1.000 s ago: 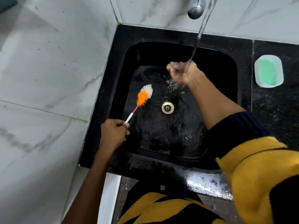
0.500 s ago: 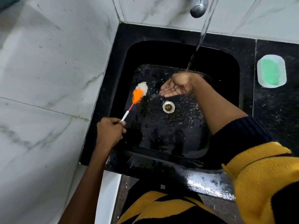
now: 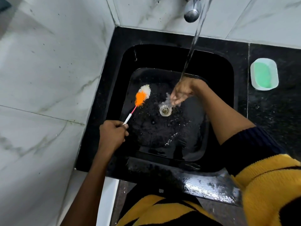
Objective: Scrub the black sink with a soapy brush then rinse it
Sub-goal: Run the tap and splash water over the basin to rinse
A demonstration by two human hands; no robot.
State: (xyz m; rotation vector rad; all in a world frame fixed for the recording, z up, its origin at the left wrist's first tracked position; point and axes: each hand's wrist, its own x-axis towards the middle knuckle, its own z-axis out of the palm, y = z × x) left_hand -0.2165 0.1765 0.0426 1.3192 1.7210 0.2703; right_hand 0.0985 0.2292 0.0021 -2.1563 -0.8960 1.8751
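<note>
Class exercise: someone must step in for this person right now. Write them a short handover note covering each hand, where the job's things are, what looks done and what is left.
Left hand: grips the brush by its white handle, head over the left of the sink floor.
Right hand: open under the water stream from the tap, above the drain.
Soap dish: on the counter right of the sink.
Done: sink is wet and the water is running.
Left: whether scrubbing is finished cannot be told; rinse all the walls and floor, then shut the tap.

Home washroom corner: marbled white wall tiles [image 3: 48, 62], black stone counter [image 3: 273, 111], sunken black sink [image 3: 216, 70] under running tap [image 3: 192, 12], 1 soap dish [image 3: 264, 74] right of the hands.
</note>
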